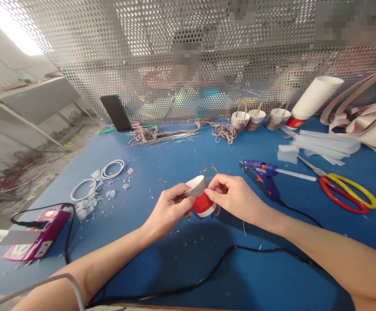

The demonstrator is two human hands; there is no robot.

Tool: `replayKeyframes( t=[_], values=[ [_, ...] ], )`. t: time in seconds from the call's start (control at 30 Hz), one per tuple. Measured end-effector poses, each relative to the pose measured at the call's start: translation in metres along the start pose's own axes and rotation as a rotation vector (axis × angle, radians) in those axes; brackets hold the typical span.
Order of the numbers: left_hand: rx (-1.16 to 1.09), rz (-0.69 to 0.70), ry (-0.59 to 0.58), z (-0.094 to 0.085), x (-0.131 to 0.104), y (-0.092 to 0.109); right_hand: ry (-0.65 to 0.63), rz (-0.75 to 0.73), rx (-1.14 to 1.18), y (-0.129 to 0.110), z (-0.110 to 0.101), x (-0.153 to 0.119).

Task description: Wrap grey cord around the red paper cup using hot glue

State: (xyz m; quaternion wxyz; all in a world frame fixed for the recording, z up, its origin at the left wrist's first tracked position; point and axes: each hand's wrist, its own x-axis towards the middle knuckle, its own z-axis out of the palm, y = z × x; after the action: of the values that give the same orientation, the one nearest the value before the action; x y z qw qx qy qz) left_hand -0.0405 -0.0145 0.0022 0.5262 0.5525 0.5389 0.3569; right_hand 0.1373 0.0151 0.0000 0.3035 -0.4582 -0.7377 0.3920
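Note:
A red and white paper cup point(203, 204) is tilted above the blue table, its upper part wrapped in grey-brown cord point(198, 188). My left hand point(176, 202) grips the cup from the left, thumb across its front. My right hand point(229, 192) pinches at the wrapped band on the cup's right side. A loose end of cord point(244, 228) hangs below that hand; the part between its fingertips is hidden. To the right of my right hand lies a blue hot glue gun point(267, 172) with a clear glue stick in its back.
Scissors point(343, 190) and clear glue sticks point(327, 144) lie right. Cord-wrapped cups point(255, 119), a cup stack point(317, 97), cord bundles point(225, 133) and a phone point(115, 113) line the mesh. White rings point(112, 169) and a purple power strip point(42, 235) are left. A black cable point(220, 270) crosses the front.

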Motion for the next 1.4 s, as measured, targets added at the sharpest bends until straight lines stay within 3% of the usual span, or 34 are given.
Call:
replayKeyframes(
  t=[0.4, 0.8, 1.03, 1.4],
  values=[
    [-0.021, 0.006, 0.022, 0.0, 0.003, -0.005, -0.031, 0.034, 0.02, 0.0, -0.001, 0.001],
    [-0.085, 0.066, -0.047, -0.007, 0.005, -0.017, -0.071, 0.09, 0.088, -0.002, -0.004, 0.003],
    [-0.005, 0.066, -0.009, -0.004, 0.005, -0.008, -0.102, 0.127, 0.142, -0.004, -0.005, 0.004],
    [-0.01, 0.069, 0.005, -0.006, 0.006, -0.01, -0.105, 0.041, 0.223, 0.005, -0.009, 0.008]
  ],
)
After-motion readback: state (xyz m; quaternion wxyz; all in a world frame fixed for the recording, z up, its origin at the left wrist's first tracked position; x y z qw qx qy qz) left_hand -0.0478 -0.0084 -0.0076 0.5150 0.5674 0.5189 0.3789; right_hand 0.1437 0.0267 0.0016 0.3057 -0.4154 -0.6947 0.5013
